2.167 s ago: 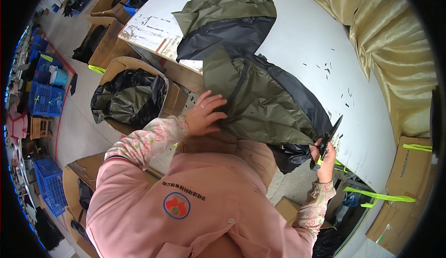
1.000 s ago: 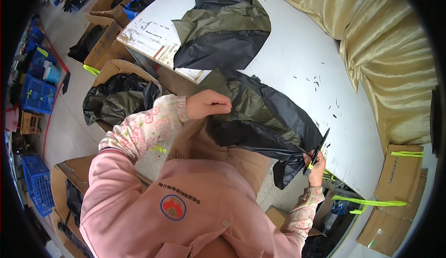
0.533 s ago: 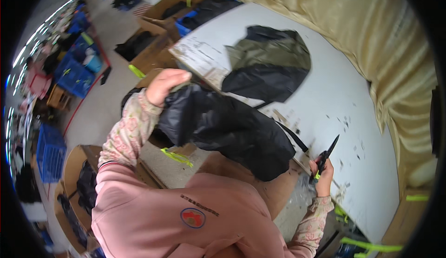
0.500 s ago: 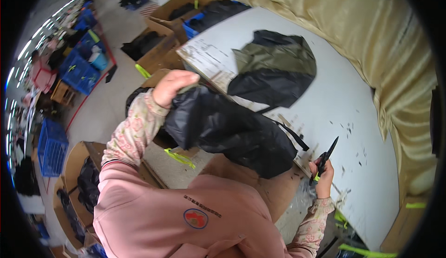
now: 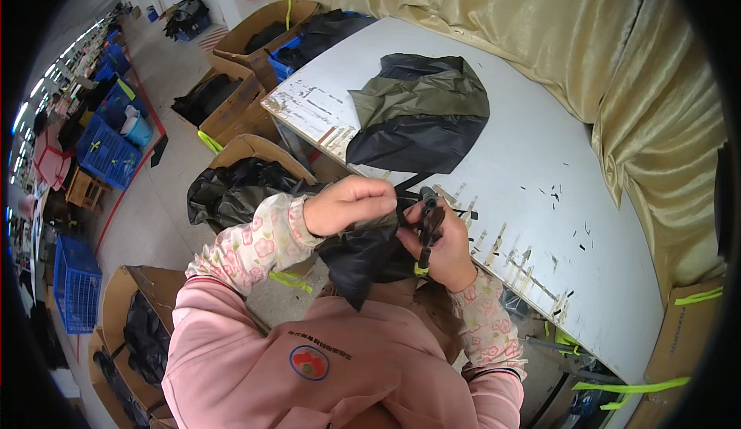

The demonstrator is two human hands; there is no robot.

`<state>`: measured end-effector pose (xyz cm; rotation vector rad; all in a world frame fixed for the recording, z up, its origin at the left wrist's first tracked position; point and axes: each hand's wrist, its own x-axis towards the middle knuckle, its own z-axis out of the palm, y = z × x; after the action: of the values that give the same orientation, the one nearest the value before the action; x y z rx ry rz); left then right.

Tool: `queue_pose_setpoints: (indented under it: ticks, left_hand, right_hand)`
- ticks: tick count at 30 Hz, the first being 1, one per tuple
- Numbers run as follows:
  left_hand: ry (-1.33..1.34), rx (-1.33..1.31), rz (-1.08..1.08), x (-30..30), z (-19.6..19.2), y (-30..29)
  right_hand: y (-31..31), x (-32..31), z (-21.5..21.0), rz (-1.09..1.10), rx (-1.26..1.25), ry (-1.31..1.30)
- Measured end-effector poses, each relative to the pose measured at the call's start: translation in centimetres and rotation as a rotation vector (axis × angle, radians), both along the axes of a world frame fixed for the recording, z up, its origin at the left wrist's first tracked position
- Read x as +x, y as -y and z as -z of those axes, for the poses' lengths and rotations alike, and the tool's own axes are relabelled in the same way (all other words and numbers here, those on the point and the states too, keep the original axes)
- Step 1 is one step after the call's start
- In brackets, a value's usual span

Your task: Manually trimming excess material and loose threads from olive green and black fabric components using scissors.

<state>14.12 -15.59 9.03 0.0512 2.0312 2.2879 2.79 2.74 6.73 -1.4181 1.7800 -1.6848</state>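
Observation:
My left hand (image 5: 351, 206) is closed on a piece of thin black and olive fabric (image 5: 361, 261), which hangs in folds below it, in front of my body. My right hand (image 5: 446, 245) comes up against the fabric from the right, its fingers wrapped round black scissors (image 5: 427, 232) with a yellow-green tie at the handle. The scissors' blades are hard to make out here. Both hands are close together at the near edge of the white table (image 5: 532, 220). On the table beyond them lies a similar black and olive fabric piece (image 5: 421, 112), spread flat with a black strap end towards me.
Small black scraps (image 5: 552, 193) dot the tabletop. An open carton (image 5: 258, 149) heaped with dark fabric stands left of my hands. Further cartons (image 5: 231, 112) and a blue crate (image 5: 76, 282) are on the left. A gold curtain (image 5: 540, 35) hangs behind the table.
My right hand has moved left and up from the table edge to the fabric with the scissors. My left hand has lowered and moved right; the fabric is now gathered between both hands.

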Motion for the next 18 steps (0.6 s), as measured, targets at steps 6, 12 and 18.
queue_pose_setpoints:
  ticks: [6, 12, 18]
  left_hand:
    - [-0.582, -0.816, -0.205, -0.2, -2.0, -2.7]
    - [-0.411, -0.511, -0.225, -1.2, -0.4, -2.9]
    - [-0.411, -0.496, -0.164, -1.4, 1.3, -2.6]
  right_hand:
    - [-1.8, -1.0, -0.8, 0.129, 0.111, 0.134]
    - [-2.8, -0.8, -1.0, 0.085, 0.161, 0.184]
    - [-3.4, -0.8, -1.4, 0.044, 0.175, 0.198]
